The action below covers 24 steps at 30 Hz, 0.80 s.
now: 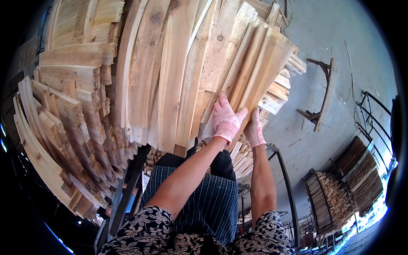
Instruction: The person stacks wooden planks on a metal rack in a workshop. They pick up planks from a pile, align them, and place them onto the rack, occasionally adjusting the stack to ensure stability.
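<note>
A small stack of long wooden boards [259,63] lies tilted at the right side of a large pile of pale planks [170,72]. Near its lower end, my left hand [227,120], in a pinkish-white glove, grips it from the left, fingers along the wood and thumb spread toward the right. On the opposite edge my right hand [255,129], gloved alike, closes against the stack; the boards partly hide its fingers. Beneath the hands, more cut wood strips [242,159] show between the dark metal bars.
Rough-edged planks [63,131] are heaped at the left. A metal frame [287,187] stands by my right forearm. Out on the grey floor [357,51] sits a low wooden bench [327,95]. Bundled sticks [331,199] fill a rack at the lower right.
</note>
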### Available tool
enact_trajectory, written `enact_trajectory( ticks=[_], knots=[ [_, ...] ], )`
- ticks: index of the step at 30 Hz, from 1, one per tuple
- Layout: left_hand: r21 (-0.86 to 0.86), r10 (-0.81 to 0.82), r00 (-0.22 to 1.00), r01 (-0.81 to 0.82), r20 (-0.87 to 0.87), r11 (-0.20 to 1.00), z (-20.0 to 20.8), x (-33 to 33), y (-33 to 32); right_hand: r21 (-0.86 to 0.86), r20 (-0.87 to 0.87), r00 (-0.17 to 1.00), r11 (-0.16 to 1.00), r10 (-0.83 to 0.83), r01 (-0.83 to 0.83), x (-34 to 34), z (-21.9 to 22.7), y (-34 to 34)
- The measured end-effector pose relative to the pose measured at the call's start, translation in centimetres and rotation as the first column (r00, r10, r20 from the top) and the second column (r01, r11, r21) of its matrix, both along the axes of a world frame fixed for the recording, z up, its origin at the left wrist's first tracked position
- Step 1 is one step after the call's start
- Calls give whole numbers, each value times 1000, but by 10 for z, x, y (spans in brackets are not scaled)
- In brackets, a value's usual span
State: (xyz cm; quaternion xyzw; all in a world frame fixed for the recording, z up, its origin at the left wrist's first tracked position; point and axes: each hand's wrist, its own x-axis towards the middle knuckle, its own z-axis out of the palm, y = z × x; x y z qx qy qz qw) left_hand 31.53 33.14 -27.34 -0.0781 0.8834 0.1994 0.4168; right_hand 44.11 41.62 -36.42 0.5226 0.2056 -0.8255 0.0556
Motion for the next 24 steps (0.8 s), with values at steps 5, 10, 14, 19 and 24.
enact_trajectory(
  ticks=[5,10,14,19,24],
  knots=[
    [-52,-426,902,430,75,901,17,-24,-4,-99,-68,995,993,-72,65,7,-8,-5],
    [-35,-450,852,459,-268,888,-11,17,-24,-44,-41,985,985,-166,164,-5,-9,-21],
    [145,-274,960,265,51,953,13,-3,-8,5,-34,995,995,-98,98,-13,30,8],
    [135,-145,907,99,396,986,3,-22,-10,66,82,993,993,89,-95,-8,49,15],
    [265,-160,894,49,418,963,47,-45,-18,-73,48,993,991,-109,112,-11,99,-5]
  ],
)
